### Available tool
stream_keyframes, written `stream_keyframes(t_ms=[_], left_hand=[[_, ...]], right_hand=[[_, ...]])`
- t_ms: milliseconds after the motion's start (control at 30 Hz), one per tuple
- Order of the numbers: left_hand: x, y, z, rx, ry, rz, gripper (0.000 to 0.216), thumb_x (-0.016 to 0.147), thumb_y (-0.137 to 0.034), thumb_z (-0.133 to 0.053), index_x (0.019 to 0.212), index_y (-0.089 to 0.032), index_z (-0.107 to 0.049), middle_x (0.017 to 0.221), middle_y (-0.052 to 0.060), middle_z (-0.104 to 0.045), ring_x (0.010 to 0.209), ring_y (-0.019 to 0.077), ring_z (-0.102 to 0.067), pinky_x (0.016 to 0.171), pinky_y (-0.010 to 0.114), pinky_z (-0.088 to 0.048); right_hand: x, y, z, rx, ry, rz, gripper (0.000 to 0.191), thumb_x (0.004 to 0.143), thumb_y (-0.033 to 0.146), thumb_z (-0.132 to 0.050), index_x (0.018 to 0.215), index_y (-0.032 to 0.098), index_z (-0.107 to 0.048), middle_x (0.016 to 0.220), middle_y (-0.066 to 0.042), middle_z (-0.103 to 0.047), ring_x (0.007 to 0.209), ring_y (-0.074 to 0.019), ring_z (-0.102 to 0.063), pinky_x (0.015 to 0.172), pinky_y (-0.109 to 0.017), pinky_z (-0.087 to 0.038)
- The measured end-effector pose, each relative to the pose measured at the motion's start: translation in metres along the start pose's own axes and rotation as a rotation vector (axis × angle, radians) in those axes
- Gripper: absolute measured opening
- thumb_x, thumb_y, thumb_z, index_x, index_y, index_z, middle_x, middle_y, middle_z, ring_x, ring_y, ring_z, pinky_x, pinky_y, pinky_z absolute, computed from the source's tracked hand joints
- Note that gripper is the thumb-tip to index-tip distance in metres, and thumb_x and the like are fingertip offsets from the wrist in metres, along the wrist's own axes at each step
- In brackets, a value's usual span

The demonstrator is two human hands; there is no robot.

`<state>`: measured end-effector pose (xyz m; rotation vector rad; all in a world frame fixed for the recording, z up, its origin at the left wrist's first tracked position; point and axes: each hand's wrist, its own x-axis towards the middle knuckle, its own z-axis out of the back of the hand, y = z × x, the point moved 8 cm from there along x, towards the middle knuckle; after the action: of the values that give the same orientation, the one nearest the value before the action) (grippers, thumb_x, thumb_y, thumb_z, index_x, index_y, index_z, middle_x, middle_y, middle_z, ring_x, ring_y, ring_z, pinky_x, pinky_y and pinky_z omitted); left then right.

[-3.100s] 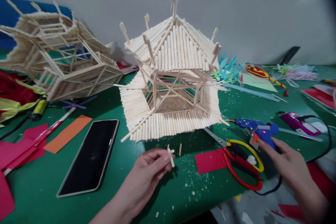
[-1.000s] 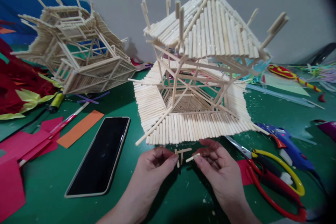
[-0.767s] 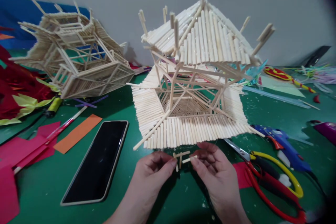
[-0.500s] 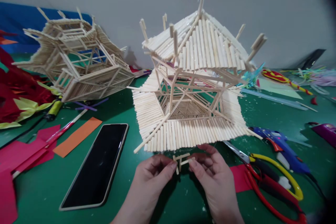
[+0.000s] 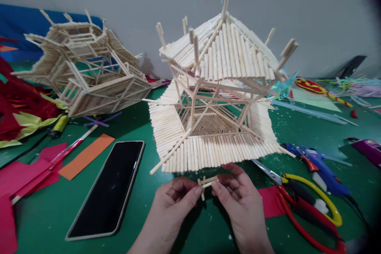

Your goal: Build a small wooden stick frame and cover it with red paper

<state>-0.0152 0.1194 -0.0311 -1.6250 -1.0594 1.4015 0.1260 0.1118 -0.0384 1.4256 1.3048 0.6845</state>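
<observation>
My left hand (image 5: 178,202) pinches one end of a small frame of short wooden sticks (image 5: 203,189) between thumb and fingertips. My right hand (image 5: 238,198) is closed on a short wooden stick (image 5: 210,183) that meets the frame from the right. Whether glue joins the pieces, I cannot tell. Just behind both hands stands a stick-built pavilion model (image 5: 205,152), with a pointed roof (image 5: 235,51) over a wide lower eave. The fingers of my right hand come close to the eave's front edge.
A phone (image 5: 107,190) lies left of my hands, near an orange paper strip (image 5: 87,156) and red paper (image 5: 29,174). Scissors (image 5: 309,206) and a blue glue gun (image 5: 318,166) lie to the right. Another stick model (image 5: 89,71) stands at the back left.
My right hand has moved slightly left, bringing its stick up against the small frame. The view has shifted a little; the pavilion and tools stay in place.
</observation>
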Motion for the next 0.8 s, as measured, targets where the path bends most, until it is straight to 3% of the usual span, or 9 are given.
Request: stream_keyframes(t_ms=[800], left_hand=[[-0.0005,0.0034,0.0009,0.009,-0.002,0.028,0.017,0.059,-0.028,-0.067,0.053,-0.014,-0.06,0.05,-0.002,-0.052,0.051,0.0108,-0.043,0.049,0.022,-0.034]], right_hand=[[-0.0045,0.006,0.0009,-0.042,-0.06,0.034,0.037,0.059,0.023,-0.07,0.091,0.018,-0.053,0.065,0.0,-0.065,0.059,-0.013,-0.061,0.054,-0.021,-0.049]])
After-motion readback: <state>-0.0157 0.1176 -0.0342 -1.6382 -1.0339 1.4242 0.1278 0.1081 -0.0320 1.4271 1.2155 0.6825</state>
